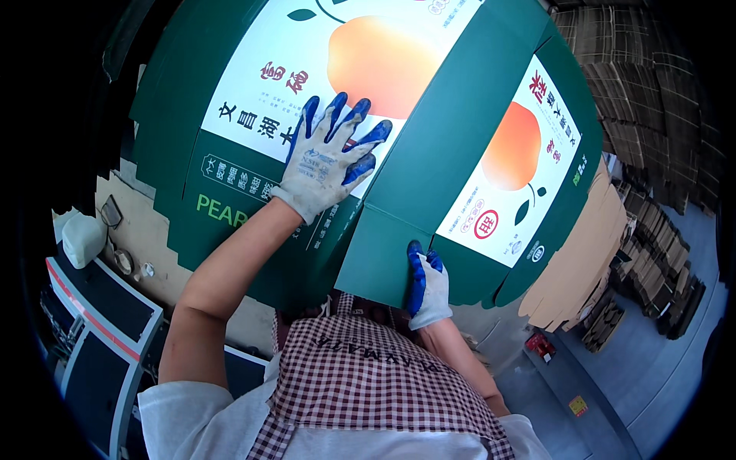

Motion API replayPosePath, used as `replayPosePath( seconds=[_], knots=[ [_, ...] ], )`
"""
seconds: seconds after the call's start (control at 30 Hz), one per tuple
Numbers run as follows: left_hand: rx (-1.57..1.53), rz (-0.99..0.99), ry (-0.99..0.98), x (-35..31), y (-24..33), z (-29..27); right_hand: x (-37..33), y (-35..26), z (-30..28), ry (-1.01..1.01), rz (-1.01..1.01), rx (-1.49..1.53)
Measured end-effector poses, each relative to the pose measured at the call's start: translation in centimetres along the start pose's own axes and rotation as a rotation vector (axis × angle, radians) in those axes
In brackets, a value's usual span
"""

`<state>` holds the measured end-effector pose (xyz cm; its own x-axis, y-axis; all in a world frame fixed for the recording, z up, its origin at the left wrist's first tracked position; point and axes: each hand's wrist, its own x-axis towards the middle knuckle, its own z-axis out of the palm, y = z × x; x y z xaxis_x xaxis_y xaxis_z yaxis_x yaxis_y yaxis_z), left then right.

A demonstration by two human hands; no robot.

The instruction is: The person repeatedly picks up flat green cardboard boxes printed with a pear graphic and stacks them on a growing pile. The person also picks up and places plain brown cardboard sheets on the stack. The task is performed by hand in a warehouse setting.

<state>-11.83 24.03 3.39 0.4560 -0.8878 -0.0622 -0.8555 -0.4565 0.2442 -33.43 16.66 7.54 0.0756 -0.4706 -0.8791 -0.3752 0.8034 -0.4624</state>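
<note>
A large flattened cardboard carton (452,146), green with white panels and orange fruit pictures, lies in front of me. My left hand (328,157), in a white glove with blue-coated fingertips, rests flat on its left printed panel with the fingers spread. At the carton's near edge is my right hand (428,287), gloved the same way. Its blue-coated fingers and thumb close on the corner of a green flap, beside a slot between flaps. The carton hides whatever part of that hand is beneath it.
Brown cardboard sheets (576,257) show under the carton's right side. Tall stacks of flattened cardboard (648,92) rise at the far right, with more bundles (652,257) on the grey floor. At the left stand a white plastic jug (83,239) and dark panels with grey frames (100,322).
</note>
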Motion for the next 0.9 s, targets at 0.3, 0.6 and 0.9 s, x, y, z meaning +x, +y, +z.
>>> replayPosePath(
  seconds=[0.3, 0.6, 0.9],
  knots=[
    [-0.028, 0.002, -0.004, -0.04, 0.09, 0.00, 0.22, -0.36, 0.10, -0.021, 0.017, -0.055],
    [0.045, -0.014, -0.159, 0.25, 0.31, -0.53, 0.18, -0.67, 0.16, -0.026, 0.004, -0.133],
    [0.045, -0.004, -0.117, 0.25, 0.25, 0.04, 0.34, -0.81, 0.12, -0.021, -0.009, -0.171]
  ],
)
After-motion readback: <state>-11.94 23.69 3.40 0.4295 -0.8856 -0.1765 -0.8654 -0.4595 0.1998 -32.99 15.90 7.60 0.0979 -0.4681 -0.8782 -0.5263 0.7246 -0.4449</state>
